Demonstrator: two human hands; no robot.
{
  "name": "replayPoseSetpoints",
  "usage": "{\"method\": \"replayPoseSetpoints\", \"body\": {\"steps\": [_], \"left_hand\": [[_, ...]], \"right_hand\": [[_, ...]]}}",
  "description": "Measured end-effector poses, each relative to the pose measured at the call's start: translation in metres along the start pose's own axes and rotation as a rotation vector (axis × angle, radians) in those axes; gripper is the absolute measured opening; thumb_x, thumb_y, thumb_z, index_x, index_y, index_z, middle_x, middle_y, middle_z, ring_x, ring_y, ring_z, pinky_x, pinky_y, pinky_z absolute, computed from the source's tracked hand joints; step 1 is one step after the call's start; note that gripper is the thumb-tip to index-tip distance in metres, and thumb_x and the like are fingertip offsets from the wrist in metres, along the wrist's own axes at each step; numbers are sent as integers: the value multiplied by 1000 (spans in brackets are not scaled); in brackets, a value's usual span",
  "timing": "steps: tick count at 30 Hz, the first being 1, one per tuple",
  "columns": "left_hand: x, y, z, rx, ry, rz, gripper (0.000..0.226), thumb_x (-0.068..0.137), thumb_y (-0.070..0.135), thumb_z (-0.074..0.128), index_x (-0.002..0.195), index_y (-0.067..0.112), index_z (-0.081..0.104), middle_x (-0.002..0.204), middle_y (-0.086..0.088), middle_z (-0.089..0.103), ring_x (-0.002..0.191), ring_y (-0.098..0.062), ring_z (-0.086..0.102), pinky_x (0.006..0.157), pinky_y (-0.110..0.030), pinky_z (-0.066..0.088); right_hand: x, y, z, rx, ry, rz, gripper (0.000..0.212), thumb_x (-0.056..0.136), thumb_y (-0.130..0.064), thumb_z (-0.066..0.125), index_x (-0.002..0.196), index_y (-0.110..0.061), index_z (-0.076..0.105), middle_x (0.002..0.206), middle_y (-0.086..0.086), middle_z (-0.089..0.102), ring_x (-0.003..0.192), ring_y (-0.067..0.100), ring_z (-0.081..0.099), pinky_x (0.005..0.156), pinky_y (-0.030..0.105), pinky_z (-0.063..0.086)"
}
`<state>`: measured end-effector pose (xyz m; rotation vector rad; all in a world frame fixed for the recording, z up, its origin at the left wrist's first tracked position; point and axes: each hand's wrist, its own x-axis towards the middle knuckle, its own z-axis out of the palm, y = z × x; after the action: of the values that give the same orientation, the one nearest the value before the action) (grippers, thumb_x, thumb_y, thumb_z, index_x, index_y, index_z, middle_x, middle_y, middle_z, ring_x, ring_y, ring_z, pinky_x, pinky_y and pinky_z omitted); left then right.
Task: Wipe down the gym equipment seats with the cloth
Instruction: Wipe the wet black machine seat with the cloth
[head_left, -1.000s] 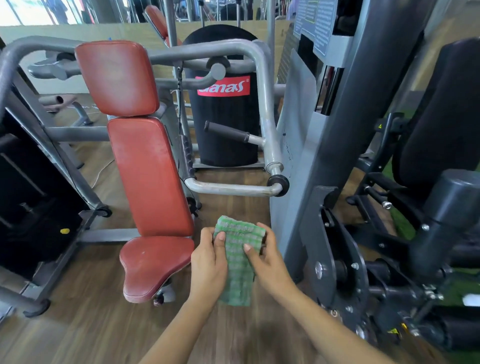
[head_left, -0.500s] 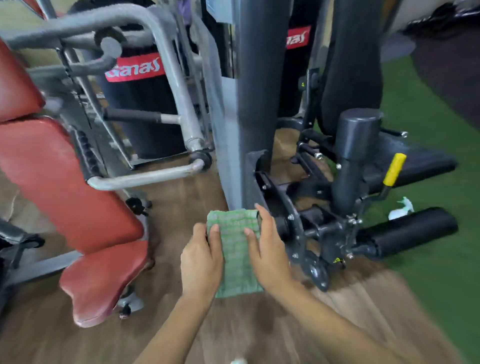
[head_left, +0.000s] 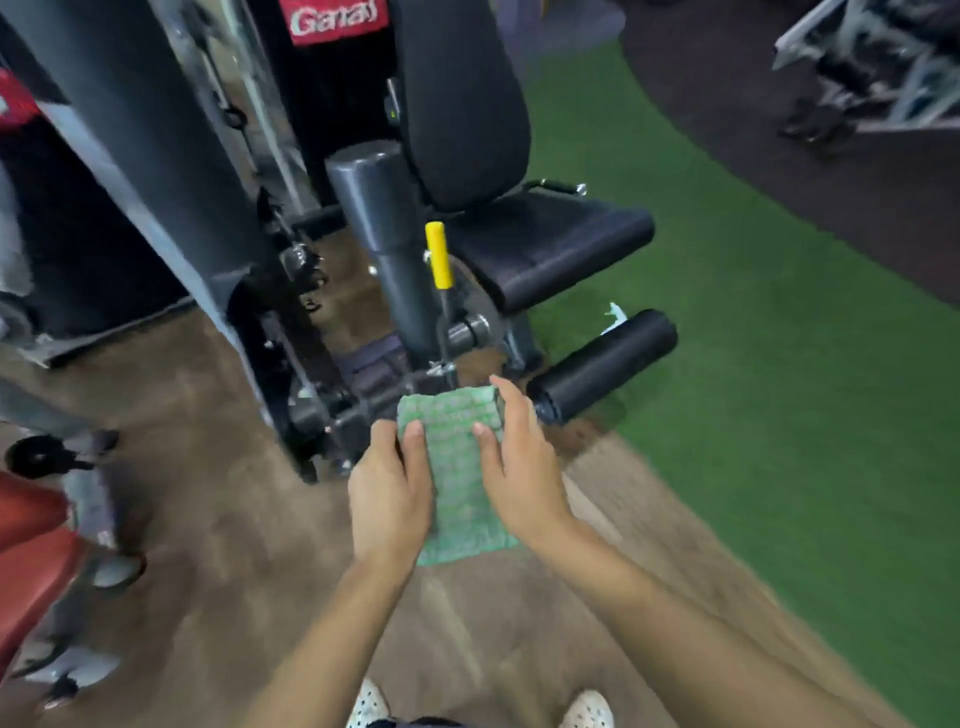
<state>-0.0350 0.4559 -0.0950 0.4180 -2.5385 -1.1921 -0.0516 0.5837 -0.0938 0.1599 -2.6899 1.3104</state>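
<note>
Both hands hold a folded green cloth (head_left: 457, 478) in the air above the brown wood-look floor (head_left: 218, 530). The left hand (head_left: 389, 493) grips its left edge, thumb on top; the right hand (head_left: 519, 467) pinches its right edge. Beyond the cloth stands a black leg machine: its seat (head_left: 550, 244), upright backrest (head_left: 462, 98), yellow-handled lever (head_left: 439, 254) and foam roller (head_left: 602, 364) over green turf (head_left: 779, 364). A red seat (head_left: 31, 561) shows at the floor's left edge.

Green folded cloth (head_left: 457, 467) upright; black seat (head_left: 550, 244) beyond.

Green checked cloth (head_left: 457, 467), black seat (head_left: 550, 249), yellow lever handle (head_left: 439, 254), red seat (head_left: 31, 545), green turf (head_left: 779, 415).
</note>
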Motion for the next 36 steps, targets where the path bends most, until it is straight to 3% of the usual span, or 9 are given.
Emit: {"method": "replayPoseSetpoints", "body": {"steps": [5,10,13,26,32,36], "left_hand": [[-21,61,86,-53,-78,6,33,98,39,39,76,14,38,67,-5,55,67,-31,54,60,-42,43],[-13,103,145,-40,-111,0,33,99,38,38,76,15,37,66,-2,53,65,-29,53,56,-39,37],[12,117,180,-16,-111,-12,32,99,41,37,80,15,40,71,-3,57,69,-30,56,61,-42,45],[228,153,341,299,-108,-87,29,101,39,32,88,14,40,95,-13,64,86,-39,59,63,-37,34],[330,156,414,388,-135,-233,33,101,39,30,97,10,44,103,-13,64,92,-40,59,71,-41,42],[382,155,462,407,-96,-341,33,102,39,31,95,10,43,103,-14,63,93,-40,58,69,-39,35]], "right_hand": [[14,70,-81,-48,-1,65,47,100,-25,42,144,-17,29,137,3,42,111,29,54,89,47,46],[44,115,-128,-75,-20,81,47,100,-25,41,145,-18,29,137,1,41,106,27,57,86,45,47],[81,141,-140,-87,-44,90,45,101,-28,40,144,-21,28,136,-1,41,103,27,57,83,45,48],[335,237,-135,-142,-230,91,55,101,-31,38,151,-23,15,140,0,35,103,29,59,83,42,46],[460,284,-118,-177,-384,106,63,99,-22,43,152,-21,9,141,3,33,101,32,58,79,41,46],[534,319,-100,-183,-483,63,64,99,-19,44,152,-20,8,142,4,33,100,27,59,80,41,48]]}}
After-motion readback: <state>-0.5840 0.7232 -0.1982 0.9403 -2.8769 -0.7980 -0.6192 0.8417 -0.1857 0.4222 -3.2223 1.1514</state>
